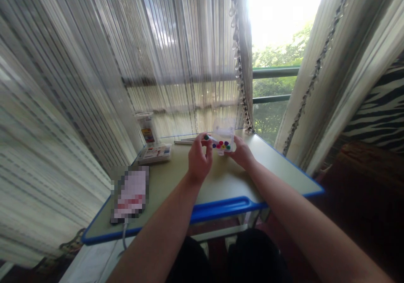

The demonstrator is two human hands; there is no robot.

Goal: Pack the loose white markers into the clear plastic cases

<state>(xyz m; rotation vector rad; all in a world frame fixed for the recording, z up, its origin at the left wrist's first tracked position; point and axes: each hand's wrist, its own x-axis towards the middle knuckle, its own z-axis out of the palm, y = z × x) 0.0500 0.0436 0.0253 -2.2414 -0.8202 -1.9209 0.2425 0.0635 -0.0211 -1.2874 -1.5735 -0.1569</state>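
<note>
Near the middle of the desk, my left hand [200, 154] is closed in a pinch around a felt-tip pen [213, 140] with a white barrel and a dark green end. Its barrel slants toward a clear plastic case [232, 146] with the lid [223, 126] raised at the back. My right hand [242, 151] grips that case from its right side, fingers partly hidden behind it. Inside the case show several round coloured ends [223, 146] in red, pink, yellow, purple, blue and green. Whether the pen's barrel is inside the case I cannot tell.
Beyond my left hand lies a long white strip-like object [184, 142]. A flat clear box [155, 153] and an upright clear container [147, 128] stand at the back left. A blurred-out device [131, 192] with a cable lies at the left. Curtains [183, 55] hang behind the blue-edged desk [268, 177].
</note>
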